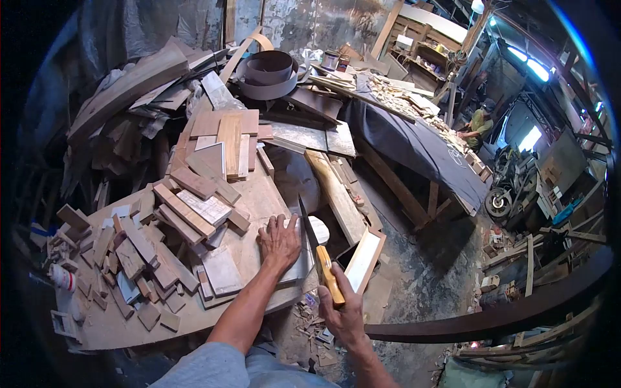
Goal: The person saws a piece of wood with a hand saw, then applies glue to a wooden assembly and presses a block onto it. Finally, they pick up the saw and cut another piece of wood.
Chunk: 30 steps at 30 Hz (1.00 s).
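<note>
My left hand (281, 242) lies flat with its fingers spread on a pale piece of wood (295, 266) at the right edge of the workbench (255, 205). In my right hand (345, 315) is a handsaw (329, 277), its yellow handle wrapped by my fingers. The dark blade points up and away from me, beside the bench edge and just right of my left hand. A pale rounded wood end (317, 230) shows past the blade. Left of my left hand lies a light square block (222, 270) among other offcuts.
Many small wood offcuts (132, 258) cover the left of the bench. Stacked boards (228, 145) and coiled sanding belts (266, 74) stand farther back. A dark-cloth-covered table (414, 145) holds many wood pieces. A person (479, 126) works far right, near a motorcycle (499, 200).
</note>
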Each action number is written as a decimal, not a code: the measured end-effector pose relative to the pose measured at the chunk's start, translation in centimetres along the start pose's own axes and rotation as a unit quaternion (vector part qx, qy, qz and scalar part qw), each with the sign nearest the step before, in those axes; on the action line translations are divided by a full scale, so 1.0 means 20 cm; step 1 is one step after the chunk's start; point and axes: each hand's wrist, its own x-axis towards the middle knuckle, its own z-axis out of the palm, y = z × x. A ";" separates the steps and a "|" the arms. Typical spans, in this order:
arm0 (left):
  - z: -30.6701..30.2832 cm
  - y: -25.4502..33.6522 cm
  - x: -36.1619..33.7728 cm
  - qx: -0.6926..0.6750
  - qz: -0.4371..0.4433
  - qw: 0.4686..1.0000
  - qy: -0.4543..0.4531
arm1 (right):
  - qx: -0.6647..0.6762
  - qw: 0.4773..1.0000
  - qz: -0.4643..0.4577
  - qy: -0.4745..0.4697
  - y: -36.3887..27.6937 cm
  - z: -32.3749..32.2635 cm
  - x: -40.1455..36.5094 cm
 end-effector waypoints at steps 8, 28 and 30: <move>0.01 -0.02 0.05 0.024 0.017 0.999 0.038 | -0.033 0.999 0.040 0.014 -0.04 0.11 0.65; 0.02 0.02 0.04 0.013 -0.042 0.996 0.077 | 0.001 0.996 0.053 0.066 0.19 0.26 0.48; 0.02 0.01 0.01 0.008 -0.047 0.996 0.079 | -0.022 0.997 -0.007 0.074 0.25 0.24 0.40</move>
